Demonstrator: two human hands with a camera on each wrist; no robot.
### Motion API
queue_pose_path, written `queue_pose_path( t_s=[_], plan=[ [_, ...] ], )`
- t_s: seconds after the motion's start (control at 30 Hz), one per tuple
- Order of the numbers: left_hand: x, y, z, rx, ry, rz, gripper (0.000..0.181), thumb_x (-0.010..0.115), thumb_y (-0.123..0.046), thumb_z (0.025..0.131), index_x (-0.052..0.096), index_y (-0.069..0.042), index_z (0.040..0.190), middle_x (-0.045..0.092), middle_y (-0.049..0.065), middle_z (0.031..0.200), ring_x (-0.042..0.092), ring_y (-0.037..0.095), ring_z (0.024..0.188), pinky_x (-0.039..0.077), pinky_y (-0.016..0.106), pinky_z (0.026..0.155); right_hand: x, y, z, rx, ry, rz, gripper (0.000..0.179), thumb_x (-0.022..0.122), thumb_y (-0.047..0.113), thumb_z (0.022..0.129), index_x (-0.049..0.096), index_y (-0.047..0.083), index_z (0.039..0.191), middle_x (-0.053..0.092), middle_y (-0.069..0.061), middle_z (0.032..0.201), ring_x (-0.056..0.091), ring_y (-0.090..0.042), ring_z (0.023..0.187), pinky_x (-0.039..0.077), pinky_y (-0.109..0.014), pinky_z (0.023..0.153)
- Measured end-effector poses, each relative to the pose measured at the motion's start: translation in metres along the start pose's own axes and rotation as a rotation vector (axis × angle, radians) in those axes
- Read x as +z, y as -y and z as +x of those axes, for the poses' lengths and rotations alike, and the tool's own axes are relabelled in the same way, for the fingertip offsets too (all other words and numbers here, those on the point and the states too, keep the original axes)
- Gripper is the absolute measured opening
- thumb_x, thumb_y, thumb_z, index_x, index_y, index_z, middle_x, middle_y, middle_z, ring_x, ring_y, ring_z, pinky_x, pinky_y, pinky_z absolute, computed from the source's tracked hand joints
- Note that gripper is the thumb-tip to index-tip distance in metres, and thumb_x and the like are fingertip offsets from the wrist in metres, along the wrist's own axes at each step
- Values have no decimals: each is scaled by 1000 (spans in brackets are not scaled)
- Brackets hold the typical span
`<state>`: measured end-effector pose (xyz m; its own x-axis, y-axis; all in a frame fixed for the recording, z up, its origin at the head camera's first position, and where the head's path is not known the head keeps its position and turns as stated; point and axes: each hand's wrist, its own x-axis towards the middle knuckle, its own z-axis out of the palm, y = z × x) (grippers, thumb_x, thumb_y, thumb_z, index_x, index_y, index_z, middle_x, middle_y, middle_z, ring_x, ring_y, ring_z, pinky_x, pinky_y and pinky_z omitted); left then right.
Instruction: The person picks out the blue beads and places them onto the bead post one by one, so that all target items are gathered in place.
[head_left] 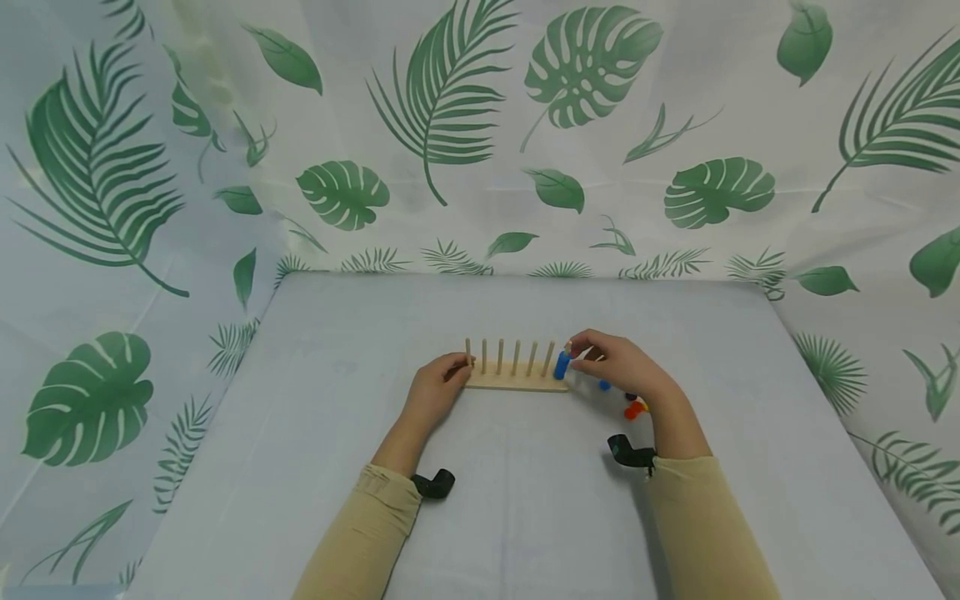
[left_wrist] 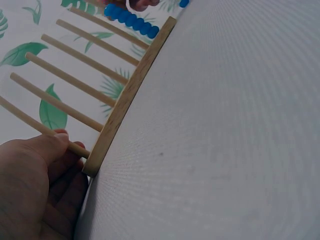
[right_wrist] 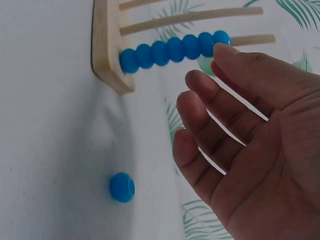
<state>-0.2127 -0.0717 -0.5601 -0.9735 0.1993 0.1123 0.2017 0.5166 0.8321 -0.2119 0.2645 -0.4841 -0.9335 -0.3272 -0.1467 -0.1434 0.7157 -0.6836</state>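
A wooden peg rack with several upright pegs stands on the table. My left hand grips its left end, the thumb against the outermost peg and the other fingers partly hidden behind. On the right-end peg, several blue beads are stacked up from the base, with the peg's bare tip showing above them. My right hand pinches the topmost blue bead between thumb and index finger; its other fingers are loosely curled away from the stack. The remaining pegs carry no beads.
One loose blue bead lies on the table right of the rack. Beside my right forearm are orange-red beads, a dark bead and a bit of yellow, partly hidden by the arm. A leaf-patterned curtain borders the table.
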Motion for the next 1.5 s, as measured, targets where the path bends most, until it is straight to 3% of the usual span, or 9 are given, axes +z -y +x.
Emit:
queue_pose_path(
  t_s=[0.37,0.67,1.1,1.5],
  plan=[
    [0,-1,0,-10,0,1,28,62,-32,99,68,-19,123,70,2,122,65,19,115,54,37,98,-10,-21,-10,110,17,-21,25,63,32,97,65,21,120,66,-2,118,59,-26,109,55,-41,86],
    [0,0,-1,3,-6,-6,28,62,-33,99,68,-20,123,70,1,122,65,20,115,54,38,98,-15,-36,-16,213,85,-70,25,64,32,96,65,17,117,66,-9,115,60,-22,97,52,-32,77],
    [0,0,0,5,-3,-5,29,62,-34,98,68,-20,123,70,1,122,65,20,114,55,38,97,-11,-50,-17,214,123,-54,22,68,18,91,65,13,112,63,-8,111,55,-23,99,51,-33,84],
    [1,3,0,11,1,-2,30,61,-35,99,68,-21,124,69,0,123,65,20,116,54,38,98,-4,-53,-14,196,85,-65,21,69,21,92,64,15,112,58,-6,102,51,-22,95,48,-30,79]
  ],
)
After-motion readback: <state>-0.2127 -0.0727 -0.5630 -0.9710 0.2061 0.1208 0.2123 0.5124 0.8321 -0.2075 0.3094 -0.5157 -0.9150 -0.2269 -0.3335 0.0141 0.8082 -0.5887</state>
